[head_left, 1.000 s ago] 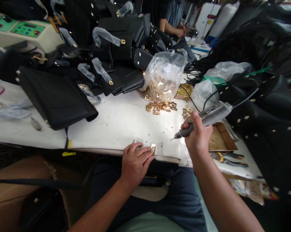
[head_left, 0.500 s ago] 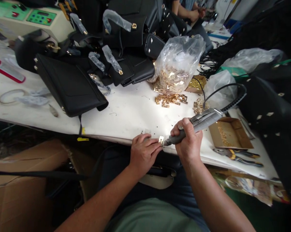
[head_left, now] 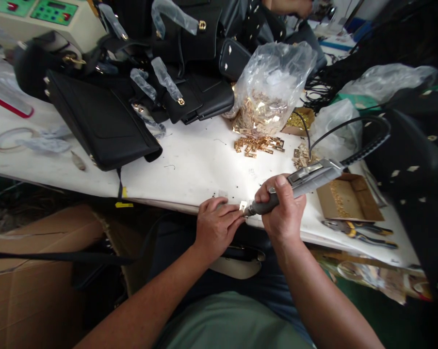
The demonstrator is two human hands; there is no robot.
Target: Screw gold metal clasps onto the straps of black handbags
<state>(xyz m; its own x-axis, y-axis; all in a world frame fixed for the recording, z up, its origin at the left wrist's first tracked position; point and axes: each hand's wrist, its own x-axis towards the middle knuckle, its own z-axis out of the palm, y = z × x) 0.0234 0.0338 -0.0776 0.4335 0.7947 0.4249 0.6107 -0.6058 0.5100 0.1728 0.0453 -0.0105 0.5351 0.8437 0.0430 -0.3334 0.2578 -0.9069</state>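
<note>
Head view, lower centre: my right hand (head_left: 286, 208) grips a grey cylindrical corded tool (head_left: 315, 178), tip at the small shiny metal plate (head_left: 242, 205) my left hand (head_left: 218, 225) holds.

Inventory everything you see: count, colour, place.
Table: one, white, centre
Handbags: several, black, upper left
Control box: one, cream, upper left
Plastic bags: at least three, clear, right half
Loose fittings: many, gold, centre
Cardboard trays: two, brown, right
Pliers: one pair, yellow-black, right
Carton: at least one, brown, lower left
Another person's hand: one, top edge
Corded tool: one, grey, right of centre
Metal fitting: one, pale, centre
Left hand: one, at metal fitting
Right hand: one, holding tool
</note>
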